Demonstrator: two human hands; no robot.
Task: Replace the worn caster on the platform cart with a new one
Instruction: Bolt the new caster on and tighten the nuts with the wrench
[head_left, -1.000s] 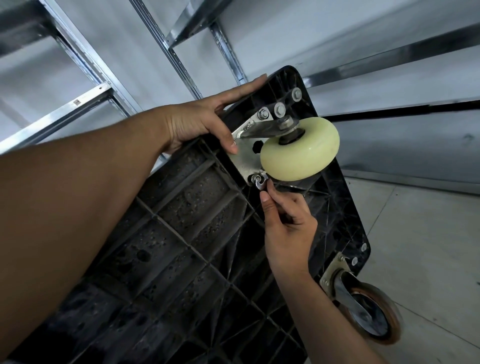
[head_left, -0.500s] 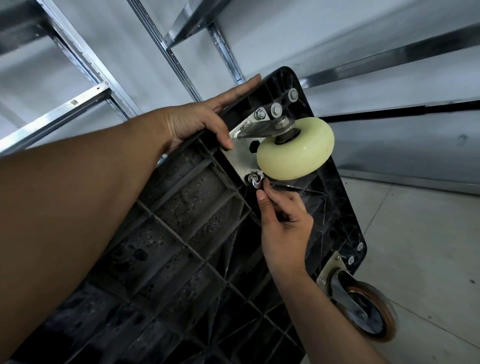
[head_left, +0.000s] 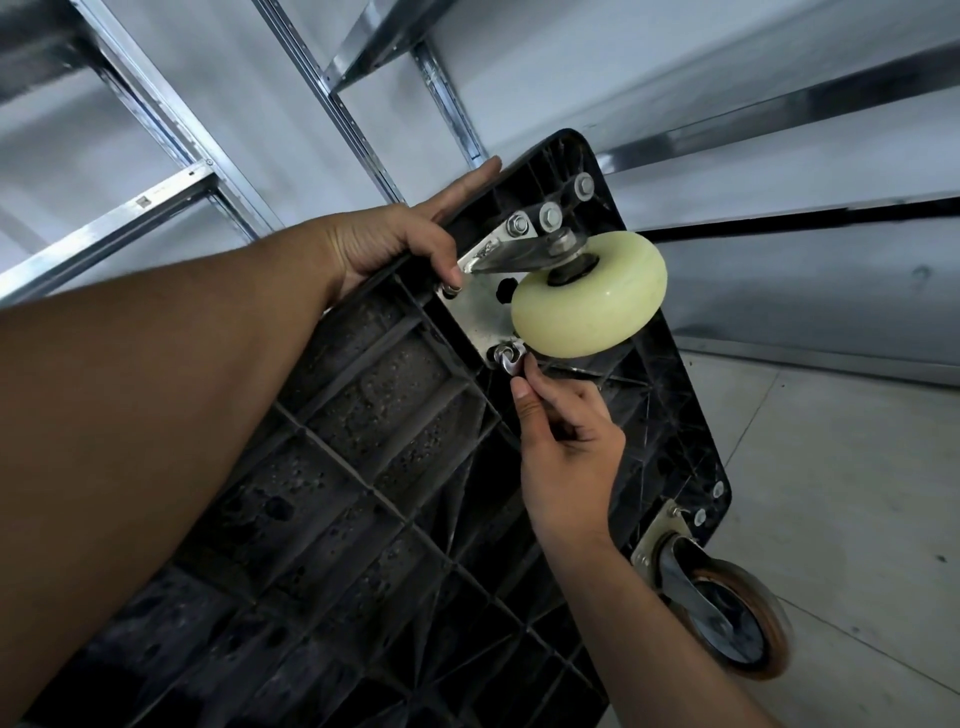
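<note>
The black platform cart (head_left: 363, 467) stands tipped up with its ribbed underside facing me. At its upper corner sits a new caster with a pale yellow wheel (head_left: 592, 293) on a silver mounting plate (head_left: 480, 312). My left hand (head_left: 400, 241) grips the cart's top edge, its thumb against the plate by a bolt. My right hand (head_left: 563, 452) pinches a silver nut (head_left: 506, 358) on the plate's lower corner bolt, just under the wheel. Two nuts (head_left: 532, 221) show at the plate's upper side.
An old caster with a worn brown-rimmed wheel (head_left: 737, 623) is mounted at the cart's lower right corner, near the grey tiled floor (head_left: 841, 467). Metal shelf rails (head_left: 156, 192) and a pale wall stand behind the cart.
My right hand's fingers have shifted slightly on the nut at the lower corner bolt. The left thumb has slid a little along the plate's edge. The cart stays where it was.
</note>
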